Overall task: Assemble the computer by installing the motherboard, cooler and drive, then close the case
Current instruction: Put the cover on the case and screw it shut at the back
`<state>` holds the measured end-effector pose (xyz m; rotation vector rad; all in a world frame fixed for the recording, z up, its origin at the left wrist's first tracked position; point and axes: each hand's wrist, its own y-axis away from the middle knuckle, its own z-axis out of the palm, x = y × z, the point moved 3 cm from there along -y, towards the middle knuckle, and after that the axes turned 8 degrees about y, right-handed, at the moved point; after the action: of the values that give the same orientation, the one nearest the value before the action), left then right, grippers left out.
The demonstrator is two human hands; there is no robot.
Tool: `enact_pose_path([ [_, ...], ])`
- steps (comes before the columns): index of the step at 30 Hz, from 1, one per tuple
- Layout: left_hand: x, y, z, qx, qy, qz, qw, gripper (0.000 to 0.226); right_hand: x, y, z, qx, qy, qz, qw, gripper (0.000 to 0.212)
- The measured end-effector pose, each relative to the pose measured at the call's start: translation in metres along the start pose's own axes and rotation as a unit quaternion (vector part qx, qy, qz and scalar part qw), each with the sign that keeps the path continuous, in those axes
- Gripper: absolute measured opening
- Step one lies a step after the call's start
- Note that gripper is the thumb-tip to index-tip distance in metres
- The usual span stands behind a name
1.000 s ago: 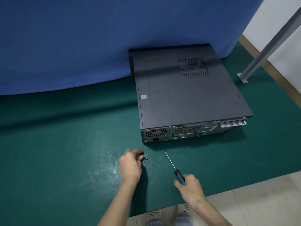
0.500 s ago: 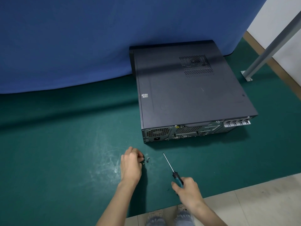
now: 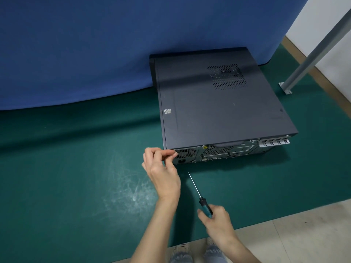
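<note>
The dark grey computer case (image 3: 218,111) lies flat on the green mat (image 3: 76,177), side panel on and rear ports facing me. My left hand (image 3: 161,168) is at the rear left corner of the case. Its thumb and fingertips pinch a small screw (image 3: 176,153) against the rear panel, and the fingers hide most of it. My right hand (image 3: 216,223) grips the blue-handled screwdriver (image 3: 194,186) low over the mat, its tip pointing toward the case and about a hand's width short of it.
A blue curtain (image 3: 95,54) hangs behind the case. A grey metal post (image 3: 311,50) slants down to a foot plate at the right. The mat ends at pale floor tiles (image 3: 294,234) near my feet.
My left hand has lifted from the mat, where small screws lay, up to the case's rear left corner. The screws are gone from the mat. My right hand barely moved.
</note>
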<state>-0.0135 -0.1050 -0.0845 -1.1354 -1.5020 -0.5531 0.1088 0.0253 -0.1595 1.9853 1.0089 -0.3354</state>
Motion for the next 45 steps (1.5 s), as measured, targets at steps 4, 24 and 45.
enact_pose_path([
  [4,0.003,0.002,0.003,0.021,0.01,-0.014,1.0,0.017,0.0,0.002,0.0,0.0,-0.006,0.0,1.0,0.047],
  [24,0.004,-0.002,0.003,0.029,0.159,-0.359,0.919,0.012,-0.07,0.034,-0.033,0.049,-0.048,-0.091,0.993,0.048],
  [45,0.018,-0.025,-0.015,-0.129,0.285,-0.541,0.78,0.012,-0.095,0.03,-0.03,0.047,0.033,-0.057,0.997,0.043],
])
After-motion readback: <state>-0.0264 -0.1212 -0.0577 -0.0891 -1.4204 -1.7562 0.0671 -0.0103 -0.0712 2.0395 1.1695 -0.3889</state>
